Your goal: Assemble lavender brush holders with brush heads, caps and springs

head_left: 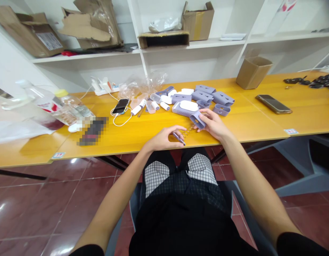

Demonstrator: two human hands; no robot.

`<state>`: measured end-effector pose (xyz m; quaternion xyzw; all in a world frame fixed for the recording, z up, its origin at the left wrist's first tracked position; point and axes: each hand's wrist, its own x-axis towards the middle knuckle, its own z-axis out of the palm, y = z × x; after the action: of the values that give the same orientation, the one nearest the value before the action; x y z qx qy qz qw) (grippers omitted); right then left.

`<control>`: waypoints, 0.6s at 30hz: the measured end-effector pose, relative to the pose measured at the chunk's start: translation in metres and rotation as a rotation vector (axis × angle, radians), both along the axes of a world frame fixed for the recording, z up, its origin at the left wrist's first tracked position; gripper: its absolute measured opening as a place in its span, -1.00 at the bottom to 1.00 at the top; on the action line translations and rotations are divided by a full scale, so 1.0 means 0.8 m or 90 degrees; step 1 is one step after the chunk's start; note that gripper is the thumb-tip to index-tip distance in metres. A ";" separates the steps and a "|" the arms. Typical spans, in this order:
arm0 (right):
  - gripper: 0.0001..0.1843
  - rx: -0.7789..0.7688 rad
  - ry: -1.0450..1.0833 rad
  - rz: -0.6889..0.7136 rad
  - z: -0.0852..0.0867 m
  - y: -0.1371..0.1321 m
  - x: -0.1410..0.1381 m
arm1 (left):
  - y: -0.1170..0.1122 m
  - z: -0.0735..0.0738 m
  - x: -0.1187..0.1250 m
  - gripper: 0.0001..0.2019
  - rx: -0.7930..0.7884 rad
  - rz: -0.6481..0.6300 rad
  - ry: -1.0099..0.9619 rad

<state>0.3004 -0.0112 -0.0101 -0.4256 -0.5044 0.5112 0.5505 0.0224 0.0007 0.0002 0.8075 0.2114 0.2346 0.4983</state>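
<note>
My left hand [164, 139], at the table's front edge, is closed on a small flat lavender part [178, 138]. A thin metal spring [189, 131] stretches from that part toward my right hand; how its ends are fixed is too small to see. My right hand [212, 123] grips a hollow lavender plastic sleeve [198, 120], tilted with an opening toward me. Just behind it lies a longer lavender housing [181, 111] under a white oval piece [189, 105]. More lavender housings [202, 96] and short sleeves [221, 110] lie beyond my hands.
White cylindrical pieces [165, 106] and clear plastic bags [139, 87] lie left of the housings. A charging phone [120, 106], bottles [74, 103] and a power strip [107, 89] stand further left. To the right are another phone [273, 104] and an open carton [253, 73]. Shelves hold boxes [198, 23].
</note>
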 end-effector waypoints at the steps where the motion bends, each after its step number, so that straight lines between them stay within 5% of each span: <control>1: -0.46 -0.002 0.002 -0.003 0.001 0.001 0.004 | 0.001 -0.002 0.000 -0.34 0.012 0.007 -0.008; 12: -0.67 0.007 0.026 -0.162 0.007 0.004 0.083 | 0.011 -0.013 0.004 -0.45 0.123 0.163 -0.029; 18: -0.73 -0.053 0.079 -0.213 -0.001 0.015 0.103 | 0.064 0.007 0.024 -0.30 0.336 0.226 0.119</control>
<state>0.3828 0.0009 -0.0110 -0.4933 -0.3702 0.4584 0.6400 0.0412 0.0518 0.0054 0.8773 0.3257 0.2893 0.2015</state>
